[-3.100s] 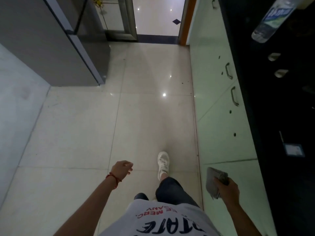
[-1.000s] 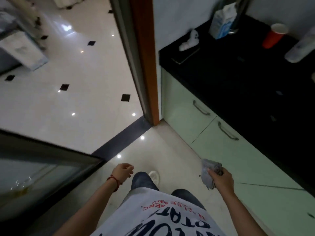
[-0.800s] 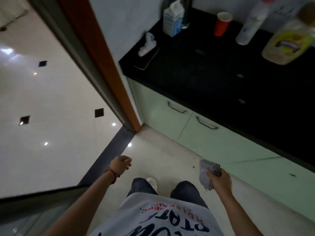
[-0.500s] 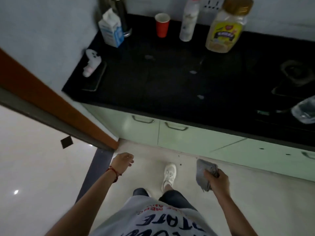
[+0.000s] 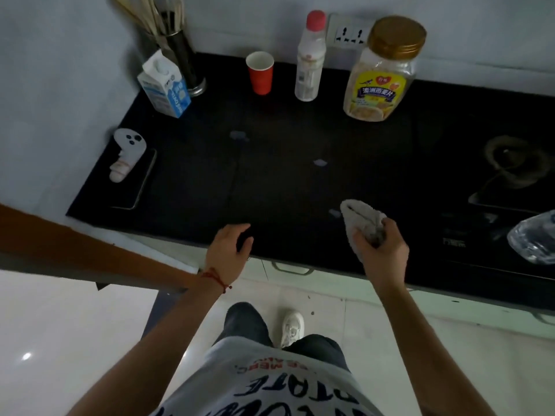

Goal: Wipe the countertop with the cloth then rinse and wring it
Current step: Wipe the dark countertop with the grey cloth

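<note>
So the person's standing right at the black desk (image 5: 270, 175), both hands out over its front edge. Right hand (image 5: 381, 247) has a closed grip on the cloth (image 5: 360, 219), a grey bunched-up rag with its free end poking out toward the back of the desk. Can't tell if the rag is actually touching the surface or just over it. Left hand (image 5: 228, 250) is empty, fingers loosely curled and half open, sitting over the desk's near edge; there's a red string on that wrist.

A few pale smudges on the desk: one (image 5: 334, 213) just left of the cloth, another (image 5: 320, 162) further back, a third (image 5: 238, 135) more toward the cup.

Along the back wall, left to right: a utensil holder (image 5: 180, 58) in the corner, a milk carton (image 5: 163, 85) in front of it, a red cup (image 5: 260, 72), a white bottle (image 5: 310, 58) with a pink cap, and a big jar (image 5: 383, 70) with a gold lid. On the far left there's a white controller (image 5: 126, 153) lying on a phone (image 5: 135, 187). Off to the right is a stove burner (image 5: 510, 163), and a clear plastic bottle (image 5: 534, 238) at the frame edge.
</note>
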`<state>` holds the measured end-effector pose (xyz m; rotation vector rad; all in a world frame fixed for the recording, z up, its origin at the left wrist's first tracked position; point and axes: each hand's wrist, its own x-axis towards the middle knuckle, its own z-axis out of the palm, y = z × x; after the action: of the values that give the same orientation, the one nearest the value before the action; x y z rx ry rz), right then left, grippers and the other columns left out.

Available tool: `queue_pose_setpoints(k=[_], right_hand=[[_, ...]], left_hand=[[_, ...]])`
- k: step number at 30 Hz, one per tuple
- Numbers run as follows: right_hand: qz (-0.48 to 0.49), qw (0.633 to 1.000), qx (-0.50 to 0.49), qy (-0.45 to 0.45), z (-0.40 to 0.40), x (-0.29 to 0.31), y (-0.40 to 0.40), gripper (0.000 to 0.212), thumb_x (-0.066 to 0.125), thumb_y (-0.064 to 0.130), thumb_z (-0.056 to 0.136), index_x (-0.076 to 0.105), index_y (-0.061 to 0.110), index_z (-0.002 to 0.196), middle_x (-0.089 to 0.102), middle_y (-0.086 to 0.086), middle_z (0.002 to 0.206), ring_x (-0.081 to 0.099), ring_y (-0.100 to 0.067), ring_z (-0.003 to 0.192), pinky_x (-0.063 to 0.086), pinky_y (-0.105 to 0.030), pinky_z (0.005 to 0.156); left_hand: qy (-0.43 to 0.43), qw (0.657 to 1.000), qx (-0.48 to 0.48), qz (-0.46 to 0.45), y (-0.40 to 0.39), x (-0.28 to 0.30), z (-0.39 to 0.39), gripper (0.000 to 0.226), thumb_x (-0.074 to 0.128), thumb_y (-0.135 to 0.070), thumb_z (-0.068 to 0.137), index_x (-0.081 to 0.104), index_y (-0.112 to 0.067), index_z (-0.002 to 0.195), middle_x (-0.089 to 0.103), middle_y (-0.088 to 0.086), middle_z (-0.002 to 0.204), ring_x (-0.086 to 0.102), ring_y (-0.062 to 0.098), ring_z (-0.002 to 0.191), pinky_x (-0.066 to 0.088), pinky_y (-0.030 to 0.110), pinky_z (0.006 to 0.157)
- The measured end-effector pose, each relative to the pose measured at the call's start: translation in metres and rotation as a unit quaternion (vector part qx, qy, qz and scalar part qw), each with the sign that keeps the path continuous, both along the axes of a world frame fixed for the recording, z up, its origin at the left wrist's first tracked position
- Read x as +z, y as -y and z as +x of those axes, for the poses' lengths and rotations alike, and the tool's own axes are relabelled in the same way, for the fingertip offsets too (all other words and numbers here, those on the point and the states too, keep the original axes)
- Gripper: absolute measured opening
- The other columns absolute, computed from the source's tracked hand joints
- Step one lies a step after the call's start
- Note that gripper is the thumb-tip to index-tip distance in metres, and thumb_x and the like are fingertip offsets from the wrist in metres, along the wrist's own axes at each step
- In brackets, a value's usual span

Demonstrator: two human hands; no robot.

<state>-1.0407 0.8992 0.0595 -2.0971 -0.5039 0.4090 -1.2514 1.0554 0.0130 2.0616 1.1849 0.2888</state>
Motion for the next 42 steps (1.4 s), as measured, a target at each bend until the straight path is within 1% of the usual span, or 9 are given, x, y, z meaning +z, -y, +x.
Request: queue_pose_setpoints(k=[4,10,15,18,23,27,30,37,42], right_hand=[[-0.124,0.967,0.128,0.182,0.013,-0.032,-0.037,0.053,0.067,0.012,0.079,0.046,0.015,0.128,0.056,-0.008,0.129,0.056,-0.024,0.114,0.052,-0.037,0.086],[-0.168,0.925,0.206,0.273,0.006,-0.08,-0.044,0.059,0.076,0.013,0.067,0.055,0.009,0.123,0.06,-0.012,0.128,0.051,-0.028,0.124,0.04,-0.05,0.099],[-0.186,0.945,0.139,0.231,0.032,-0.072,-0.093,0.052,0.071,0.008,0.072,0.056,0.007,0.123,0.056,-0.012,0.132,0.047,-0.031,0.127,0.047,-0.058,0.093],[-0.148,0.933,0.167,0.283,-0.001,-0.081,-0.076,0.05,0.073,0.01,0.069,0.06,0.008,0.117,0.063,-0.013,0.123,0.059,-0.031,0.114,0.058,-0.05,0.077],[-0.106,0.903,0.289,0.3,-0.01,-0.091,-0.055,0.05,0.076,0.017,0.065,0.063,0.013,0.113,0.065,-0.004,0.121,0.054,-0.019,0.12,0.052,-0.041,0.093],[-0.17,0.917,0.24,0.269,0.027,-0.085,-0.11,0.056,0.078,0.006,0.063,0.061,0.009,0.117,0.063,-0.008,0.124,0.055,-0.025,0.121,0.053,-0.049,0.089],[-0.196,0.932,0.197,0.232,0.04,-0.082,-0.145,0.054,0.066,0.002,0.073,0.054,0.01,0.126,0.054,-0.007,0.136,0.044,-0.024,0.132,0.043,-0.055,0.1],[-0.246,0.93,0.181,0.202,0.065,-0.075,-0.186,0.056,0.057,0.01,0.085,0.039,0.018,0.137,0.034,0.002,0.15,0.023,-0.014,0.142,0.03,-0.045,0.113],[-0.191,0.916,0.224,0.271,0.031,-0.084,-0.145,0.058,0.072,0.001,0.07,0.054,0.008,0.125,0.055,-0.009,0.134,0.047,-0.024,0.128,0.041,-0.046,0.103]], left_hand=[[-0.116,0.986,-0.075,0.092,-0.033,-0.016,0.021,0.059,0.038,-0.045,0.084,0.052,-0.01,0.129,0.047,0.016,0.14,0.041,0.035,0.131,0.037,0.05,0.104],[-0.235,0.942,-0.193,0.143,-0.074,-0.039,0.023,0.066,0.017,-0.057,0.088,0.043,-0.021,0.135,0.041,0.008,0.147,0.034,0.031,0.137,0.029,0.051,0.109],[-0.256,0.935,-0.197,0.145,-0.075,-0.046,0.021,0.065,0.003,-0.056,0.091,0.039,-0.023,0.134,0.047,0.007,0.143,0.031,0.024,0.133,0.025,0.047,0.106],[-0.247,0.937,-0.195,0.153,-0.075,-0.046,0.021,0.064,0.003,-0.055,0.092,0.038,-0.023,0.134,0.046,0.008,0.143,0.024,0.023,0.134,0.024,0.047,0.108],[-0.252,0.935,-0.189,0.162,-0.075,-0.049,0.021,0.063,0.004,-0.055,0.092,0.038,-0.023,0.135,0.044,0.006,0.144,0.024,0.022,0.135,0.028,0.048,0.108],[-0.246,0.938,-0.185,0.16,-0.076,-0.049,0.021,0.063,0.005,-0.055,0.091,0.037,-0.024,0.135,0.044,0.005,0.144,0.024,0.022,0.135,0.02,0.044,0.111],[-0.248,0.936,-0.191,0.161,-0.077,-0.05,0.022,0.062,0.006,-0.055,0.092,0.038,-0.024,0.135,0.045,0.006,0.144,0.025,0.022,0.135,0.016,0.043,0.111],[-0.243,0.938,-0.192,0.153,-0.078,-0.05,0.021,0.061,0.008,-0.055,0.092,0.039,-0.025,0.135,0.045,0.004,0.144,0.032,0.024,0.135,0.028,0.048,0.108],[-0.248,0.934,-0.193,0.168,-0.08,-0.051,0.02,0.06,0.008,-0.054,0.092,0.038,-0.025,0.134,0.048,0.005,0.142,0.028,0.023,0.134,0.029,0.048,0.106]])
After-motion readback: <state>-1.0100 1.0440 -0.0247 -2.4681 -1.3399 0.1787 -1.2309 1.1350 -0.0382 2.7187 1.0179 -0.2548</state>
